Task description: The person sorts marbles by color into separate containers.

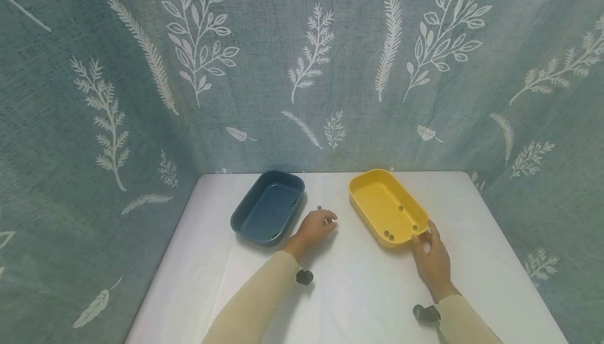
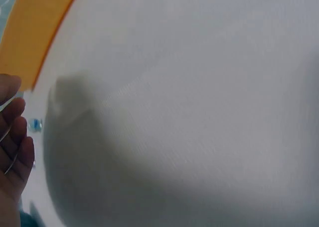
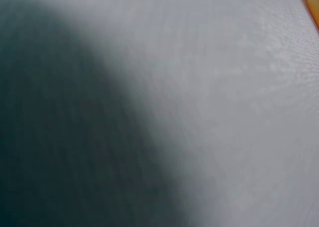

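Observation:
My left hand reaches in between the two trays, its fingers loosely bent with nothing seen in them. A small glassy marble is just past its knuckles; in the left wrist view the clear-blue marble shows beside the fingertips. At the near right corner of a yellow tray, my right hand grips the rim with thumb and fingers. Several dark green marbles lie spread over that tray's floor. The right wrist view shows only blurred cloth and a sliver of yellow tray.
A dark blue tray stands to the left, with several small marbles along its right side and near end. Both trays are on a white-covered table. Patterned grey-green curtains hang behind and at both sides.

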Available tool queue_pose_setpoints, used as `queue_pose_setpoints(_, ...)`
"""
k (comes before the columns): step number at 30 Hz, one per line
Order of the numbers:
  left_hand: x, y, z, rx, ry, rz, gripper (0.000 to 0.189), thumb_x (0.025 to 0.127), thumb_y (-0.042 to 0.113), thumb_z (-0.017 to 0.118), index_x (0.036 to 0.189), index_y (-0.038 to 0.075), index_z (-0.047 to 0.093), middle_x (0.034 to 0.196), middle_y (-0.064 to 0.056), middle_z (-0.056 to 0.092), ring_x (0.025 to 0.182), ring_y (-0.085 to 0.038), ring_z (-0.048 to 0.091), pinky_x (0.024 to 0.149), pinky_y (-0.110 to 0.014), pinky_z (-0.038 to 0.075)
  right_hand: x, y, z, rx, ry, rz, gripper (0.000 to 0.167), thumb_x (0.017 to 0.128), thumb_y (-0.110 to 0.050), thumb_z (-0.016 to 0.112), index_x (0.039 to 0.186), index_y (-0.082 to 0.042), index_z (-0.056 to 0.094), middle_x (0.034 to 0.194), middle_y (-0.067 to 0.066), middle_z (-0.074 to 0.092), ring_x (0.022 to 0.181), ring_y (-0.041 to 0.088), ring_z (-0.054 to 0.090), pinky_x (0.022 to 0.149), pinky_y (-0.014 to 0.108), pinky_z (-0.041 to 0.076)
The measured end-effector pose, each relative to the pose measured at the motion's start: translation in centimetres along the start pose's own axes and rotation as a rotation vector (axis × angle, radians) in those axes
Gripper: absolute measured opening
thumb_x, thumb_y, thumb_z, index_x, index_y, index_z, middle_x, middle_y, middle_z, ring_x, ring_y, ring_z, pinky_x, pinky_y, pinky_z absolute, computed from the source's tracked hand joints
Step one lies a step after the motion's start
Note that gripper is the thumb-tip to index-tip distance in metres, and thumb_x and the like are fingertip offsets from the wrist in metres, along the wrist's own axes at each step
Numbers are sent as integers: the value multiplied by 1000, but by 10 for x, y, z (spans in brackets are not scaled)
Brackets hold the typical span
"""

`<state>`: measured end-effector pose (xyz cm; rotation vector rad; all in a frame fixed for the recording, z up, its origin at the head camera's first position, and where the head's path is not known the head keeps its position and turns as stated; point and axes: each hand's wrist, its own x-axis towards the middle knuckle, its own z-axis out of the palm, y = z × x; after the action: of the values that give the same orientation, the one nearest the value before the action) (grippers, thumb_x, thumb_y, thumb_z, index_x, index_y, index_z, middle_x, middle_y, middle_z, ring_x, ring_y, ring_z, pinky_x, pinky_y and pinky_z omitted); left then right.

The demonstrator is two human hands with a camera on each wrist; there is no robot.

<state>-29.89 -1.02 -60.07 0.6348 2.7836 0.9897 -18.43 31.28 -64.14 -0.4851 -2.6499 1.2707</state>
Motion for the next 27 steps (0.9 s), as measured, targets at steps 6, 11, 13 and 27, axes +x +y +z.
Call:
queue_pose_setpoints(6,-5,-10,-4,-50,27,-38,19,93,23,65,109,15,71,92,6,66,86,-12,61,80,-33,52,0,0,1,-2,15,-13,74,99,-55,41,157,-29,5,146,21,42,135,46,30,107,67,19)
queue_pose_setpoints(11,-6,-12,-5,-104,59,-69,17,92,20,64,106,14,71,94,2,68,91,-16,63,85,-37,52,0,-1,1,-6,14,-5,73,99,-56,41,157,-29,5,146,20,42,136,46,30,107,67,18)
queue_pose_setpoints(13,-5,-13,-5,-94,67,-71,15,91,19,64,105,15,71,95,1,69,94,-18,64,87,-38,51,0,-2,1,-4,6,0,73,99,-55,40,157,-30,4,147,20,41,137,46,29,108,67,18)
queue_pose_setpoints(27,11,-13,3,0,36,-137,20,92,25,63,109,18,71,109,-1,70,119,-25,57,104,-42,41,0,-2,-2,-3,26,-34,71,101,-50,43,158,-27,7,145,21,43,135,46,32,107,66,20)
